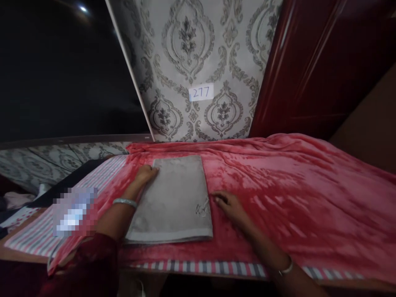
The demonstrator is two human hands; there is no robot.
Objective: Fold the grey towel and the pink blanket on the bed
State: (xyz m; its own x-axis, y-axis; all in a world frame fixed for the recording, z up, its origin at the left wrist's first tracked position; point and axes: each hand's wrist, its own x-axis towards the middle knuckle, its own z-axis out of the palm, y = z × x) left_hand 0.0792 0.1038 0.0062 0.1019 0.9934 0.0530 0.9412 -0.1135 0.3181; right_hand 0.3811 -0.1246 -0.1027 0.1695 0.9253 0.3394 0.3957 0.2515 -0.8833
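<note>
A folded grey towel (175, 194) lies flat, with a small embroidered pattern near its lower right corner and a paler band along its near edge. At the towel's upper left edge, my left hand (146, 175) has its fingers bent onto the border and seems to pinch it. Just off the right edge is my right hand (228, 203), fingers loosely bent and slightly apart, with nothing visible in it. Under the towel spreads a red-pink plush blanket (272, 198).
A striped cloth (34, 231) shows at the left, with a blurred patch beside it. A large dark screen (68, 74) stands at the back left. Behind are patterned wallpaper (230, 62), a paper label (201, 92) reading 277, and a dark red glossy panel (303, 74).
</note>
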